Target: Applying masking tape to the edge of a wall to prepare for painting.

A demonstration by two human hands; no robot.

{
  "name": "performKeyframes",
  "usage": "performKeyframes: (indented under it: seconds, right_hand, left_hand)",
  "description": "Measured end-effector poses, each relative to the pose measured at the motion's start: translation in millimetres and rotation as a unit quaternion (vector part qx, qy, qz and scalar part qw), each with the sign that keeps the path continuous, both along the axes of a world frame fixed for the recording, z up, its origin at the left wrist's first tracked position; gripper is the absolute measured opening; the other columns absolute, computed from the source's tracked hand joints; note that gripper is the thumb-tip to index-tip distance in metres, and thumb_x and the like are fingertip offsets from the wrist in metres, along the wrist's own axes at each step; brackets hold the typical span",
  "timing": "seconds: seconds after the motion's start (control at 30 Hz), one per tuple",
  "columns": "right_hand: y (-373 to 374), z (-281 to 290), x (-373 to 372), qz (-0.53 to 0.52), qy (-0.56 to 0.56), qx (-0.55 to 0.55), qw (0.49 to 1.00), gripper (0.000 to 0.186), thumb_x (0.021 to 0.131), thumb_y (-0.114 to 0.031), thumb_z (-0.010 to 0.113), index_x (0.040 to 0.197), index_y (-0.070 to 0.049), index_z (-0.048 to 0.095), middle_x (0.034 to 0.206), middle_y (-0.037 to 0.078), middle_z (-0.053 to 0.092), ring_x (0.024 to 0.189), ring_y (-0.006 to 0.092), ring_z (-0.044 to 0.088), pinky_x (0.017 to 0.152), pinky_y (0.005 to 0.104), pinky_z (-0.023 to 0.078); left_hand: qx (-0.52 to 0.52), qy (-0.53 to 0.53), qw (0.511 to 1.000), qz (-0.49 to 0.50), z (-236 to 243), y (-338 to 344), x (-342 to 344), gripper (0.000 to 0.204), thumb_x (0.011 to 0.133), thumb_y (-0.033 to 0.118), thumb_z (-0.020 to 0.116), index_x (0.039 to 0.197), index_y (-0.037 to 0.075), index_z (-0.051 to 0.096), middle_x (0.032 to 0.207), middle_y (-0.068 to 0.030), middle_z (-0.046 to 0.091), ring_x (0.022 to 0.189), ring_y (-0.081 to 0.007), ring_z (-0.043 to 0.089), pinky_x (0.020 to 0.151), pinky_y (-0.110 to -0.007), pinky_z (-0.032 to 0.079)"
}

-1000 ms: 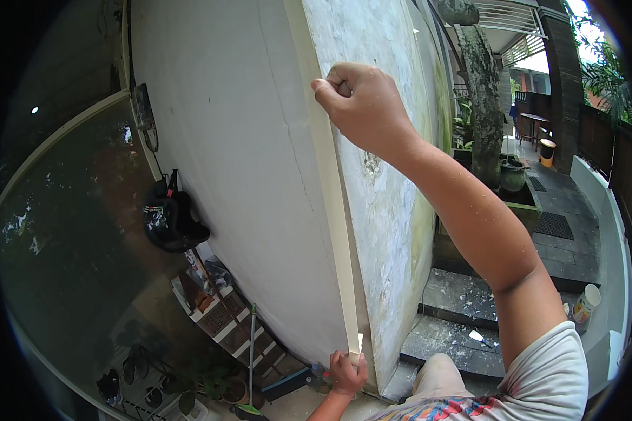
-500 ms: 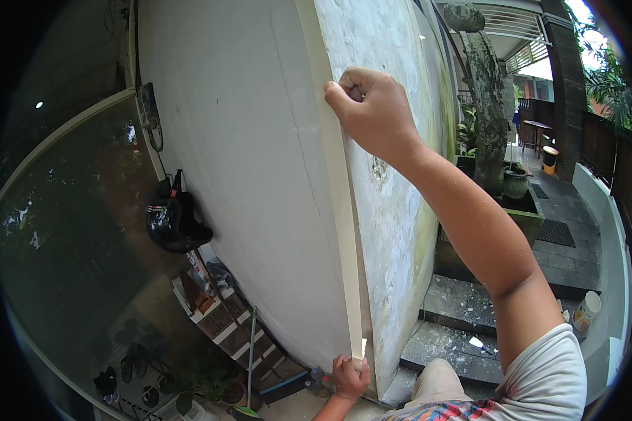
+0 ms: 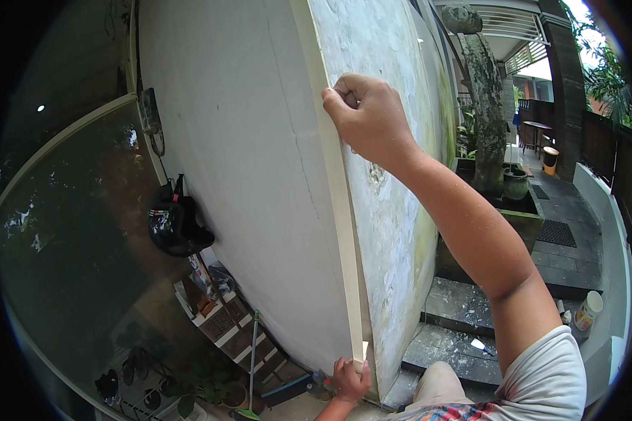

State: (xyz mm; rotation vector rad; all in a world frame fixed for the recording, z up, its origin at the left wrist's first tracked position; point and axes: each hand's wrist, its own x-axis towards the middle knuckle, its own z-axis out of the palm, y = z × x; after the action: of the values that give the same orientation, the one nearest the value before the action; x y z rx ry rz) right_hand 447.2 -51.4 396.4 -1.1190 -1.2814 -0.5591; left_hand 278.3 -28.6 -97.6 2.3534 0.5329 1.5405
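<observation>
A long cream strip of masking tape (image 3: 343, 224) runs down the wall's outer corner, between the smooth white face and the rough, peeling face. High on the corner, my right hand (image 3: 372, 112) is closed, its thumb and curled fingers pinching the tape's edge. Low down, my left hand (image 3: 350, 381) is closed around the tape's lower end, where a small pale piece sticks out beside the fingers. Whether a roll sits inside that hand is hidden. Toward the bottom, the tape stands slightly off the corner.
A black helmet (image 3: 180, 223) hangs on the left wall above a shelf (image 3: 235, 326) and a broom (image 3: 253, 358). Dark steps (image 3: 449, 344) at right carry white flakes and a scraper (image 3: 482, 346). A white container (image 3: 588, 310) stands farther right, below a stone planter (image 3: 519, 228).
My right hand has shifted slightly down and left along the tape. My left hand stays at the lower end, and the view has tilted a little.
</observation>
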Motion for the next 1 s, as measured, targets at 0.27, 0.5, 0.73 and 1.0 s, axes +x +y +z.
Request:
performKeyframes:
  seconds: [0.27,0.5,0.73,1.0]
  right_hand:
    - [3.0,-0.3,3.1,0.012,-0.02,0.0,1.0,0.027,0.094,-0.018,0.062,0.073,0.0,0.059,0.056,-0.001,0.054,0.048,0.0051,0.047,0.044,0.0256,0.038]
    - [4.6,-2.0,5.3,0.011,-0.016,-0.005,1.0,0.028,0.094,-0.018,0.062,0.072,-0.001,0.058,0.056,-0.001,0.053,0.046,0.0047,0.049,0.041,0.0251,0.04]
    - [3.8,2.3,8.0,0.042,0.0,-0.022,0.999,0.028,0.094,-0.018,0.062,0.073,0.0,0.059,0.056,0.0,0.054,0.044,0.006,0.051,0.038,0.0245,0.041]
    - [-7.2,8.5,10.6,0.111,0.051,-0.084,0.989,0.028,0.09,-0.022,0.063,0.073,0.001,0.061,0.057,0.004,0.057,0.047,0.01,0.057,0.043,0.0272,0.049]
  left_hand:
    - [-0.002,0.005,1.0,-0.001,-1.6,-0.1,-1.5,0.03,0.081,0.019,0.071,0.092,-0.001,0.051,0.078,-0.0182,0.053,0.069,-0.0383,0.053,0.062,-0.048,0.043]
    - [0.001,0.005,1.0,-0.005,2.2,-2.8,0.5,0.03,0.081,0.018,0.071,0.092,-0.001,0.051,0.079,-0.0183,0.053,0.07,-0.0386,0.053,0.063,-0.048,0.043]
    - [-0.007,0.012,1.0,-0.004,-0.1,-3.5,3.5,0.031,0.08,0.017,0.071,0.093,-0.001,0.05,0.079,-0.0185,0.053,0.069,-0.0385,0.052,0.063,-0.049,0.042]
    - [-0.003,-0.006,1.0,-0.002,1.6,-1.4,3.3,0.03,0.08,0.016,0.071,0.092,-0.001,0.05,0.079,-0.0192,0.053,0.069,-0.0391,0.052,0.063,-0.049,0.042]
